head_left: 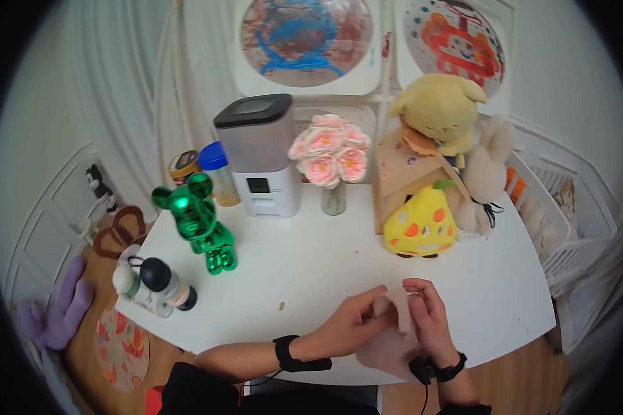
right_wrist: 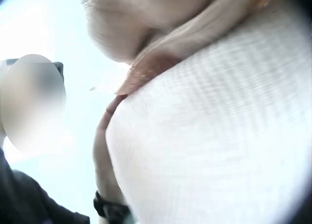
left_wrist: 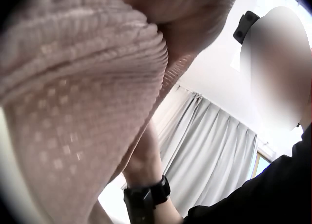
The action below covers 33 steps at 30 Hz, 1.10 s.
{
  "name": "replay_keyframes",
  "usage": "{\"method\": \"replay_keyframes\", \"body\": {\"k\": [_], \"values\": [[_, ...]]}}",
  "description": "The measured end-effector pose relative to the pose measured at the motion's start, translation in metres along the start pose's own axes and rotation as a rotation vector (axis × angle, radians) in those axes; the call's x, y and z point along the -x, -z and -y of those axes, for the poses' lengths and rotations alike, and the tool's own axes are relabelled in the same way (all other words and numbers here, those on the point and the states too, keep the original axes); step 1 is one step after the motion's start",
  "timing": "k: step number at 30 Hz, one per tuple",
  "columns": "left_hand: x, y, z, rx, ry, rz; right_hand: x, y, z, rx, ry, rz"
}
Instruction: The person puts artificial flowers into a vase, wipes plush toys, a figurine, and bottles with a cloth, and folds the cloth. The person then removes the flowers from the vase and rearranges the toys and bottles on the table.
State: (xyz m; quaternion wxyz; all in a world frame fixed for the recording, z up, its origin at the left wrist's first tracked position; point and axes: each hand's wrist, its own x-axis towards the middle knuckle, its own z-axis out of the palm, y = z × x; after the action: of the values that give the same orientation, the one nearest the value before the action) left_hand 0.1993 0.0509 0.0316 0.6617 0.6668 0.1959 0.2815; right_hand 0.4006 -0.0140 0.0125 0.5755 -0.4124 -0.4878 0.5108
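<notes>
A dusty-pink knit fabric piece (head_left: 389, 356) hangs between both hands near the table's front edge. In the left wrist view the fabric (left_wrist: 73, 146) shows close ribbing and rows of small pale dots; in the right wrist view the fabric (right_wrist: 209, 141) looks washed out. The left hand (head_left: 349, 319) pinches its upper edge between thumb and curled fingers. Opposite it, the right hand (head_left: 430, 324) holds the other side of that edge, fingertips pointing up. Folds of the fabric hide part of the fingers.
A yellow plush toy (head_left: 421, 225) sits beyond the right hand, before a cardboard house (head_left: 394, 162). Further left stand a vase of pink flowers (head_left: 331, 155), a white-and-grey dispenser (head_left: 266, 173), a shiny green bear figure (head_left: 204, 225) and a black-capped bottle (head_left: 169, 283).
</notes>
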Motion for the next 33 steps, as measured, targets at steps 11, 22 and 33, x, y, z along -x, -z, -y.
{"method": "replay_keyframes", "body": {"k": [11,22,33], "values": [[0.047,0.061,-0.061,-0.487,-0.287,-0.239,0.033,-0.066,-0.022,0.058,-0.144,0.114],[0.098,0.232,-0.058,-0.990,-0.411,-1.556,0.029,-0.068,0.011,-0.611,-0.232,-0.127],[0.089,0.269,-0.024,-0.348,-0.299,-1.236,0.042,-0.017,-0.037,-0.760,-0.338,-0.474]]}}
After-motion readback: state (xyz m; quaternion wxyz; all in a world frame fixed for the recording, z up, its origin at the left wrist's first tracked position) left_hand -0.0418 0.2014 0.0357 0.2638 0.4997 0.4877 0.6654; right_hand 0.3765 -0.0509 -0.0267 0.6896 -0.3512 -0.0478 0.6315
